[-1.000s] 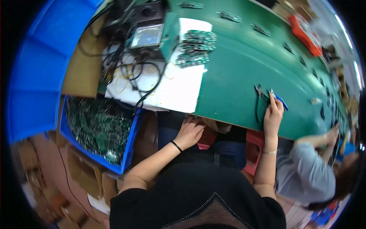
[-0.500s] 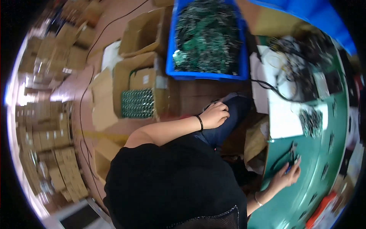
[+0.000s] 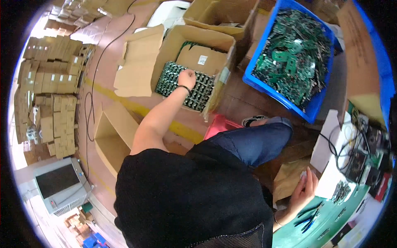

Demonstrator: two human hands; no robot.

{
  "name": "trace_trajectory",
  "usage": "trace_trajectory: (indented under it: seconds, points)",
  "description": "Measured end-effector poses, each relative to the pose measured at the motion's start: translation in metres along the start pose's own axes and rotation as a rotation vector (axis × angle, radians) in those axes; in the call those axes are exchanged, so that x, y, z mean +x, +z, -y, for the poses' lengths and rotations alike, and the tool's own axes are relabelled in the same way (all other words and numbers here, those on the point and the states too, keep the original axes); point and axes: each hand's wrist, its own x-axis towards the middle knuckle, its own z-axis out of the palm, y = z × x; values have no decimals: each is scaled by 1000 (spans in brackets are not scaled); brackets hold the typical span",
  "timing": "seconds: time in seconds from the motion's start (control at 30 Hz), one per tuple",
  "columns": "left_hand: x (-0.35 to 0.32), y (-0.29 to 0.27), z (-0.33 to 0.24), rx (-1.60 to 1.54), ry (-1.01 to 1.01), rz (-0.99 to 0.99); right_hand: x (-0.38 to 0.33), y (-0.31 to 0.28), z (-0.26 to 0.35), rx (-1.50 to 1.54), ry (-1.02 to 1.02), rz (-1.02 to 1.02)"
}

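My left hand reaches into an open cardboard box, its fingers curled at the upper edge of the rows of green circuit boards and closed on a board there; the fingertips are partly hidden. My right hand is over the near edge of the green-topped table, fingers stretched out. A small whitish patch shows by its thumb and forefinger; I cannot tell what it is. Below that hand, blue-handled pliers lie on the green table top. A bunch of small metal parts lies close by.
A blue crate heaped with circuit boards stands right of the box. Another cardboard box is behind. A red stool shows beside my leg. Cables and black devices crowd the table's far end. A black cable crosses the floor.
My left hand has gone from my knee to the boards in the box. My right hand has let go of the pliers and moved toward the table's edge. The view has turned left.
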Motion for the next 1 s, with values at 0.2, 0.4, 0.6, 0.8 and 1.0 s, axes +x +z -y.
trace_trajectory:
  seconds: [0.2,0.4,0.6,0.8,1.0]
  points:
    - [53,-16,79,377,-267,17,31,43,13,-56,1,270]
    - [79,-25,161,270,-243,193,60,83,46,-18,-40,440]
    - [80,-9,159,309,-208,337,71,115,64,2,-42,536]
    - [90,-16,161,329,-282,417,70,124,66,-1,-41,573]
    - [97,-11,136,354,-465,383,68,133,70,21,-27,604]
